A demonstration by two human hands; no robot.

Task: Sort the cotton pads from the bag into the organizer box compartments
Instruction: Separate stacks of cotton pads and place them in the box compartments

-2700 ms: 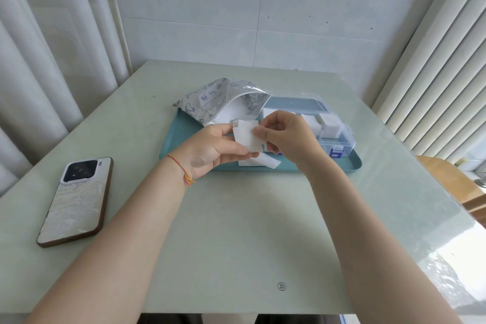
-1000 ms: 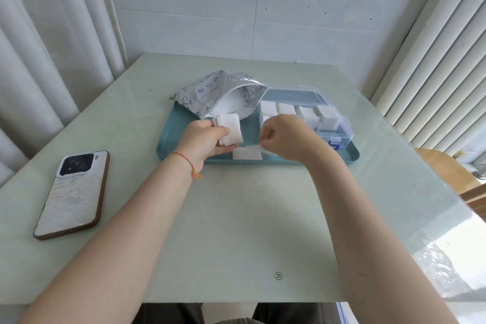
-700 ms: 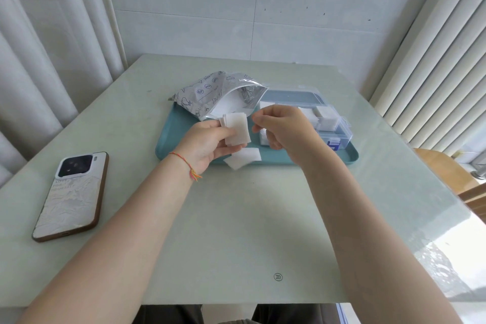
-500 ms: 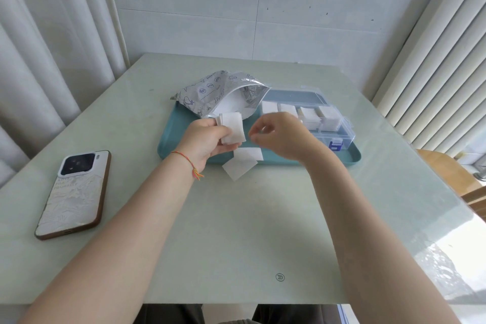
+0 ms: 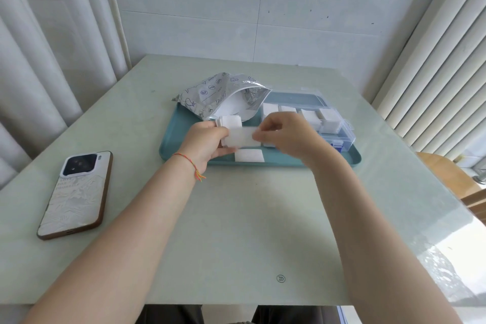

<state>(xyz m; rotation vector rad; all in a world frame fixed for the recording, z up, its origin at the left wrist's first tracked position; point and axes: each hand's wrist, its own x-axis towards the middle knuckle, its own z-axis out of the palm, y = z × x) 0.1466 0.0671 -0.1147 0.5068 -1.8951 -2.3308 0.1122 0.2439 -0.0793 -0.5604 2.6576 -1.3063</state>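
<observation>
A phone point(image 5: 76, 193) lay far left. The left hand point(image 5: 207, 139) held a stack of pads point(image 5: 232, 129). The right hand point(image 5: 286, 134) pinched, it seemed, the top pad off. One pad point(image 5: 249, 156) lay on the tray point(image 5: 178, 137). Next it must go right into the box point(image 5: 339, 137).

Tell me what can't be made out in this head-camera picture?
- Organizer box: its near-left compartments are hidden behind the right hand.
- Bag: how many pads remain inside is hidden by its foil wall.
- Stack of cotton pads gripped in the left hand: too thin to count.
</observation>
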